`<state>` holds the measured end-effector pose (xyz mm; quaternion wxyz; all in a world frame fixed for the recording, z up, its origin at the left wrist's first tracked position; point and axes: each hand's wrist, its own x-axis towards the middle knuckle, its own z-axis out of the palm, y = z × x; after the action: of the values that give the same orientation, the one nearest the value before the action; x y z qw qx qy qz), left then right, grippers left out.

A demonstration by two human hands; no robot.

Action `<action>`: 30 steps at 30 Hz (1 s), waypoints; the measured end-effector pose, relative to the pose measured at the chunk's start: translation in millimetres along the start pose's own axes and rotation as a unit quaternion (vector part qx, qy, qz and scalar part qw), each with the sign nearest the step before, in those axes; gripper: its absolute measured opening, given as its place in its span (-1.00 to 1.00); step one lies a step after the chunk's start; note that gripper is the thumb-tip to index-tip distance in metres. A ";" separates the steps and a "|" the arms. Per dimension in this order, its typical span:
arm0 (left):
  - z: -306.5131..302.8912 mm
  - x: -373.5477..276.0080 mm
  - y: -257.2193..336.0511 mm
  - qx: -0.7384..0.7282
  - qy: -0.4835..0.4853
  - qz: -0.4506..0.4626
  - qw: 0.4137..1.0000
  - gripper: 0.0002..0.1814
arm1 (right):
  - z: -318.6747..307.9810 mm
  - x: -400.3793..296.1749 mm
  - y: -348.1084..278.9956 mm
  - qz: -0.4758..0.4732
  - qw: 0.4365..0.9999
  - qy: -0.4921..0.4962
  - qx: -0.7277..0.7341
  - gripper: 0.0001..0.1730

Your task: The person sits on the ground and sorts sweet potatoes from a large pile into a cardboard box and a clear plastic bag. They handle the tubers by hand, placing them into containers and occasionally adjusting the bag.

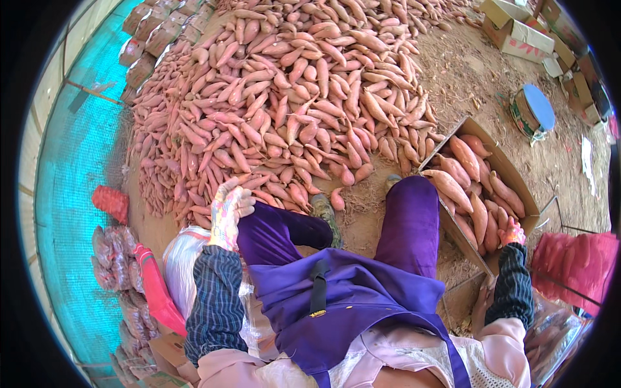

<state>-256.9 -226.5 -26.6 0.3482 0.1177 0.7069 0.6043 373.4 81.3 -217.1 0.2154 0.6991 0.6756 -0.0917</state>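
Note:
A large heap of sweet potatoes [291,87] covers the ground in front of me. My left hand [232,211], in a patterned glove, is raised over my left knee at the heap's near edge, fingers apart and holding nothing that I can see. To my right stands an open cardboard box [521,186], tilted in view, with larger sweet potatoes [478,218] inside. My right hand [512,234], also gloved, is at the near right corner of this box, against the sweet potatoes; whether its fingers grip one is unclear.
Left are a red mesh sack [110,204], bagged sweet potatoes [114,262] and a white woven sack [182,262]. Packed cartons [157,36] stand at the upper left. A blue-topped round stool [538,107] and open boxes [519,39] are right. A filled red mesh bag [572,266] lies near my right arm.

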 end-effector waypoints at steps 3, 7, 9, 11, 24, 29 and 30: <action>-20.8 -0.8 5.0 0.000 0.046 -0.002 0.999 -0.64 | -6.1 24.4 -9.8 0.045 0.998 -0.030 -0.029 -0.37; -65.2 -8.3 -18.1 0.012 0.112 -0.004 0.994 -0.67 | -8.3 36.2 -26.3 -0.096 0.986 0.127 0.051 -0.44; -95.5 -8.9 -38.8 -0.068 0.120 -0.035 0.990 -0.77 | -20.4 42.2 -47.1 -0.238 0.955 0.144 0.105 -0.47; -119.3 -8.9 -73.2 -0.237 0.039 -0.066 0.969 -0.87 | -55.5 31.3 -85.7 -0.269 0.929 0.136 0.213 -0.53; -115.9 43.7 -176.0 -0.188 0.036 -0.197 0.962 -0.96 | -187.2 -157.4 -438.1 -0.506 0.753 0.018 0.420 -0.66; -122.6 164.9 -195.5 -0.297 -0.198 -0.163 0.920 -0.88 | -132.1 -146.6 -502.6 -0.515 0.751 -0.019 0.412 -0.67; -97.5 170.0 -172.8 -0.159 -0.121 -0.145 0.969 -0.84 | -120.8 -141.7 -506.5 -0.525 0.763 -0.007 0.377 -0.68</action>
<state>-398.8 -243.8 -245.3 0.5294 0.0293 0.5639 0.6332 -154.7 1.5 -139.9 -0.1423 0.2590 0.8465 -0.4429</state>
